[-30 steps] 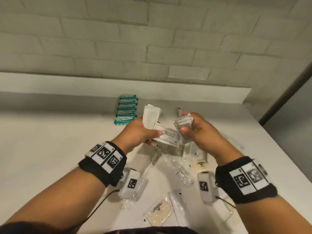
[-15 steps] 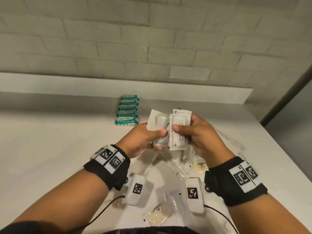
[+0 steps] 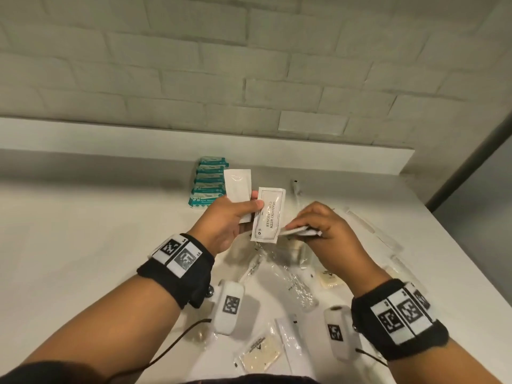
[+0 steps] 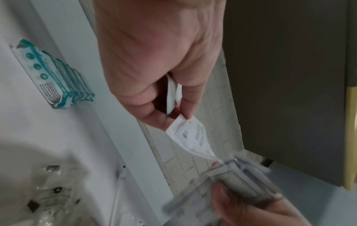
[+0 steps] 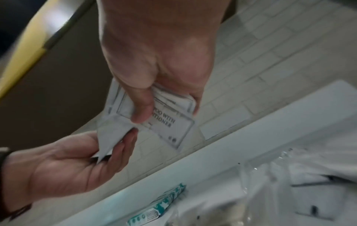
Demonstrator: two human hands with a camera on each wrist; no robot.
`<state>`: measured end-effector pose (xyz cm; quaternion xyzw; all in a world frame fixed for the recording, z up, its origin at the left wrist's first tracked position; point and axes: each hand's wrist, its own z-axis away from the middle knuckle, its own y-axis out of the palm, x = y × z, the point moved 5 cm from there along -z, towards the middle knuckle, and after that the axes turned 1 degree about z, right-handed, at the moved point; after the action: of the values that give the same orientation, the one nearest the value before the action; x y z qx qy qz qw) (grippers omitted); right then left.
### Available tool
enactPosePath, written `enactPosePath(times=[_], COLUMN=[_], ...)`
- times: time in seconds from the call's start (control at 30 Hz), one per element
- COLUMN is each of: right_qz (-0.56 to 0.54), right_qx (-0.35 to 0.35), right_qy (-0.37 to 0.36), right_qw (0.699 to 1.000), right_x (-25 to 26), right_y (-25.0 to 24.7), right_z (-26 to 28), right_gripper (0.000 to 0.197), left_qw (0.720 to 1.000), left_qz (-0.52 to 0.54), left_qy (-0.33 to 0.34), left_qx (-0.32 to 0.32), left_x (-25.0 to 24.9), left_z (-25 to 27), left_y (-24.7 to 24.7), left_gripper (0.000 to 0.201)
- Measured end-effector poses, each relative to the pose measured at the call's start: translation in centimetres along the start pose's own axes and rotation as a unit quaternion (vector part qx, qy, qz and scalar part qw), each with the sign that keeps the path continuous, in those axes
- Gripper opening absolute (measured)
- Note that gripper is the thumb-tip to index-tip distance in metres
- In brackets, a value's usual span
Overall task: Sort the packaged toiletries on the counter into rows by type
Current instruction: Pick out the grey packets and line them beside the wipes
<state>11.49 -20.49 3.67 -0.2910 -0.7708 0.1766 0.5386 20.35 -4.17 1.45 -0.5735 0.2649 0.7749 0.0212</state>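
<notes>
Nearest on the white desk (image 3: 83, 259) lie the loose items not yet sorted: a soap packet (image 3: 260, 353) at the near edge, a long white sachet (image 3: 291, 336) just right of it, a crinkly clear wrapper (image 3: 296, 286) further in, and another small soap (image 3: 329, 278) to the right. More clear-wrapped pieces trail off toward the far right; what they are is hard to tell.

Above this pile both hands work in the air. The left hand (image 3: 230, 220) pinches two white sachets between thumb and fingers: a plain one (image 3: 238, 184) standing up behind, and a shampoo sachet (image 3: 267, 214) in front. The right hand (image 3: 324, 225) is curled round a small stack of sachets (image 3: 300, 231) held nearly flat, its edge meeting the lower corner of the shampoo sachet.

At the far side, near the low ledge, a row of teal packets (image 3: 209, 184) is already laid out, overlapping.

The likely trouble is slippage. The sachets are smooth and thin, and each hand holds several by a light pinch, so one could slide out during the pass and drop back into the unsorted pile. The plain sachet shows no print from here, so it might get grouped with the wrong kind. Setting the stack down carelessly could also nudge the teal row.
</notes>
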Motion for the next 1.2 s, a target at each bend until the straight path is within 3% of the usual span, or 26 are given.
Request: enactPosePath(times=[0.1,0.23,0.33,0.43,0.5,0.57,0.6,0.77,1.0,1.2], right_qz=[-0.117,-0.293,-0.381,-0.308,-0.242,-0.241,-0.259,-0.315,-0.345,-0.385], right_qx=[0.009,-0.031,-0.013,0.013,-0.025,-0.058,-0.067,-0.089,-0.100,-0.109], right_qy=[0.161,0.228,0.217,0.220,0.231,0.248,0.258,0.278,0.274,0.242], right_qw=[0.980,0.928,0.899,0.926,0.942,0.936,0.928,0.903,0.892,0.884], right_x=[-1.2,-0.9,0.2,0.2,-0.4,-1.5,-2.1,-4.0,-4.7,-3.2], right_y=[-0.6,-1.4,-0.6,1.3,1.5,1.3,1.2,0.5,0.2,-1.1], right_z=[0.9,0.3,-1.2,-1.9,-1.8,-1.5,-1.3,-0.5,0.0,-0.4], right_gripper=[0.018,0.022,0.030,0.035,0.035,0.041,0.045,0.031,0.031,0.022], left_qw=[0.999,0.997,0.998,0.998,0.999,0.999,0.999,0.992,0.994,0.967], left_qz=[0.006,-0.004,0.001,-0.001,-0.028,-0.034,-0.037,-0.122,-0.107,-0.247], left_qy=[0.019,0.058,0.062,0.060,0.045,0.012,-0.006,0.000,0.021,0.051], left_qx=[-0.025,-0.041,-0.007,0.028,0.005,-0.010,-0.013,0.014,0.029,0.020], left_x=[0.1,0.3,0.5,0.5,0.3,0.3,0.5,1.5,2.8,2.4], left_z=[-0.1,-0.4,-0.4,0.1,-0.1,-0.9,-1.2,-1.0,-0.8,-1.1], left_y=[-0.4,-0.3,1.1,2.8,2.6,1.5,0.8,0.1,0.6,0.2], left_gripper=[0.012,0.018,0.021,0.008,0.031,0.065,0.070,0.023,0.023,0.041])
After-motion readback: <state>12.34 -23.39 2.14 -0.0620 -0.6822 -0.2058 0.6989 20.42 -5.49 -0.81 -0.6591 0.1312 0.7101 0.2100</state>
